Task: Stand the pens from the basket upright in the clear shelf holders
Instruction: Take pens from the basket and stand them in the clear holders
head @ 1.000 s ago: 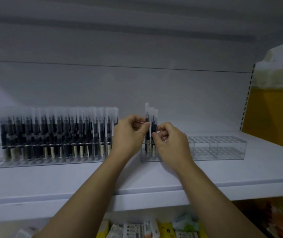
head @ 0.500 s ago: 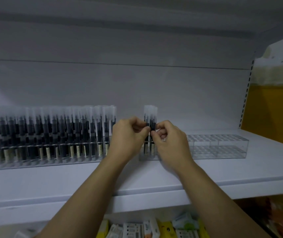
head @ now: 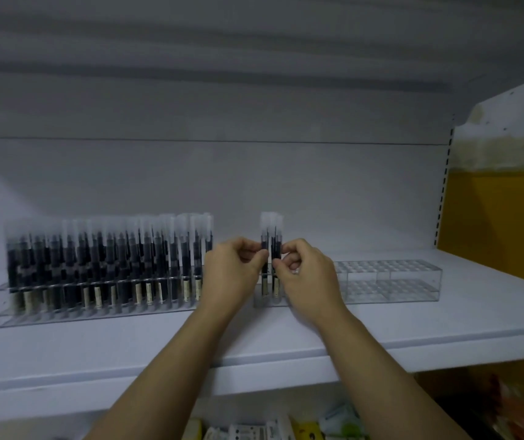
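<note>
While both hands work on one small cluster, the head view shows the left hand and the right hand each pinching the dark barrels of a few pens between thumb and fingertips. The pens stand upright, their lower ends in the left end of the right clear holder, whose other cells are empty. The basket is out of sight. Just left of the left hand, the left clear holder is packed with capped pens.

As I judge it, the danger is a pen missing its cell and leaning, or a sideways tug dragging the light holder along the shelf. The left knuckles are also close enough to the packed row to knock its nearest pens askew.

Room is generous to the right, over the vacant cells, and above the caps. The near shelf edge lies well behind the wrists, while the holder's near wall sits just under the fingers.
</note>
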Demonstrator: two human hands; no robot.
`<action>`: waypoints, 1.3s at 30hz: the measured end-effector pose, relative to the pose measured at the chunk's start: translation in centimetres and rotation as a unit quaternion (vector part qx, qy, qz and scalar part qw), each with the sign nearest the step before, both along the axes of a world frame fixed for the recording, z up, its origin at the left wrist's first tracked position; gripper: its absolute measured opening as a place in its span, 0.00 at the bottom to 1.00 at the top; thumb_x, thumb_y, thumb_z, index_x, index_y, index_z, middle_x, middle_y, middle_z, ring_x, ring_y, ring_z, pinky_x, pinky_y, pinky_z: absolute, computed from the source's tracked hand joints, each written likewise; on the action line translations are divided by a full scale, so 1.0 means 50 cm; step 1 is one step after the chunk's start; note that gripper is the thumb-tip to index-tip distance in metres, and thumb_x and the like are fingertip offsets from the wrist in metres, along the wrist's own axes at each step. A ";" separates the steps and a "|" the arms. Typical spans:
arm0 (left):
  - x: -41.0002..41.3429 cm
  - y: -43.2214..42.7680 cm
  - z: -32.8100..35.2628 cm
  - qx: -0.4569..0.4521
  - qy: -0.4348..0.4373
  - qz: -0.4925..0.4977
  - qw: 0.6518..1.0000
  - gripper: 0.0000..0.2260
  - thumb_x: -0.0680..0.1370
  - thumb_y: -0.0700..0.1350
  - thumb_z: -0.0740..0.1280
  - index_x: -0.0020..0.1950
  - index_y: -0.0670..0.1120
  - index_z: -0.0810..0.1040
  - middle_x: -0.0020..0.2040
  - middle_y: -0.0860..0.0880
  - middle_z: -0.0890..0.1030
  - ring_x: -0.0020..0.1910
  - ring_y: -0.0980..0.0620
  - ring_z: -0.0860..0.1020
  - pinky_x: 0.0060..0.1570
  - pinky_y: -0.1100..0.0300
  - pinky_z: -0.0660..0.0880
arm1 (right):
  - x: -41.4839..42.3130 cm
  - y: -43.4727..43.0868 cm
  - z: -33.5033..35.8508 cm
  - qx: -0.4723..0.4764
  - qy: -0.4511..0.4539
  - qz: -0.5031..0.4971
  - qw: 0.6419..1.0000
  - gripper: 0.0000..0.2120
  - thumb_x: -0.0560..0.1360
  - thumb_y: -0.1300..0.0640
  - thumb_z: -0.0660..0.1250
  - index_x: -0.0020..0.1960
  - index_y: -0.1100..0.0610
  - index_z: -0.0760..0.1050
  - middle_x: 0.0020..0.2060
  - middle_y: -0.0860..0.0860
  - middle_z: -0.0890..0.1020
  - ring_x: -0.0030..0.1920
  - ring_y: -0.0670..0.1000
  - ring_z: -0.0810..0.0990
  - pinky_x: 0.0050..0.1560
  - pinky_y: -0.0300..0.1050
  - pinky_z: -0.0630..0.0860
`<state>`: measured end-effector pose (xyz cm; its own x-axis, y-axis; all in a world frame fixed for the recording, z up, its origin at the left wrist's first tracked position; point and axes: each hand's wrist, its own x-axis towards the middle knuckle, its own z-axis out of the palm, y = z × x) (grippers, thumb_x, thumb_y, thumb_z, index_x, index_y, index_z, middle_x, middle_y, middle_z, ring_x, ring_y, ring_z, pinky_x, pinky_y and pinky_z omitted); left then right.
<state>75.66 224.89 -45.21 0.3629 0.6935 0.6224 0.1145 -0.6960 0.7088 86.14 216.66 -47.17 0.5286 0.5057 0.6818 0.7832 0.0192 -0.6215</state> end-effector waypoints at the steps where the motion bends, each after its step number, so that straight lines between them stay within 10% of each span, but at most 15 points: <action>1: -0.001 -0.001 0.001 -0.002 0.005 0.001 1.000 0.05 0.75 0.45 0.72 0.49 0.46 0.83 0.39 0.52 0.83 0.39 0.58 0.81 0.47 0.62 0.79 | -0.001 -0.002 0.001 -0.002 0.001 0.001 1.000 0.07 0.74 0.55 0.70 0.46 0.47 0.72 0.37 0.44 0.76 0.42 0.46 0.75 0.41 0.37 0.69; 18: -0.025 -0.036 -0.018 0.043 0.052 0.018 0.998 0.10 0.75 0.41 0.73 0.55 0.45 0.82 0.44 0.53 0.82 0.43 0.59 0.78 0.40 0.78 0.69 | 0.000 -0.016 0.004 -0.009 0.047 0.041 0.998 0.08 0.71 0.59 0.74 0.47 0.50 0.78 0.41 0.48 0.79 0.40 0.42 0.77 0.39 0.30 0.70; 32: -0.081 -0.090 -0.026 0.093 0.056 0.002 0.994 0.17 0.76 0.47 0.70 0.64 0.46 0.77 0.59 0.51 0.80 0.55 0.57 0.76 0.58 0.59 0.75 | -0.044 -0.084 -0.007 -0.046 -0.023 0.018 0.998 0.26 0.73 0.46 0.72 0.68 0.52 0.70 0.61 0.46 0.74 0.61 0.46 0.72 0.62 0.43 0.71; 39: -0.190 -0.165 -0.096 0.165 0.054 -0.036 0.984 0.16 0.76 0.49 0.70 0.63 0.49 0.77 0.56 0.58 0.78 0.52 0.64 0.74 0.47 0.76 0.71 | -0.136 -0.202 -0.057 -0.043 -0.059 0.053 0.996 0.23 0.74 0.52 0.72 0.67 0.48 0.71 0.62 0.44 0.74 0.62 0.43 0.71 0.63 0.37 0.68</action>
